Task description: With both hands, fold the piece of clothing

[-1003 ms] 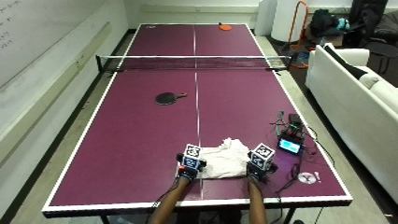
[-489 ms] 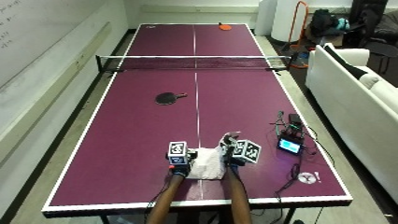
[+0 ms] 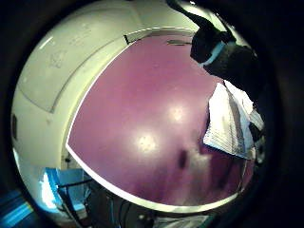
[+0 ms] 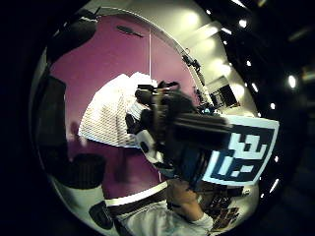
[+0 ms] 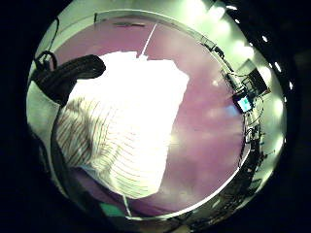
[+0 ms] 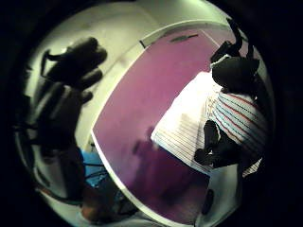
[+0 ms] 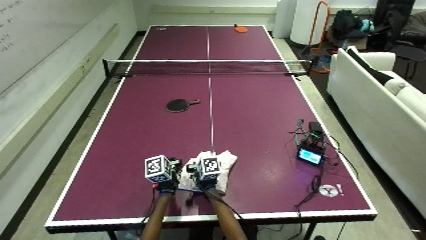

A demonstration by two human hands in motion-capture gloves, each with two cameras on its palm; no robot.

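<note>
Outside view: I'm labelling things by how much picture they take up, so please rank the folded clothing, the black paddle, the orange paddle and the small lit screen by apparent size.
1. Folded clothing, partly hidden by the hands.
2. Black paddle.
3. Small lit screen and orange paddle look alike; the orange one lies far off, so I won't rank them.

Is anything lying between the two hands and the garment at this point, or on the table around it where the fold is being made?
Nothing visible does. The right hand already grips the striped garment, and the left hand is right beside it. The black paddle and the small screen device lie well away on the table.
</note>
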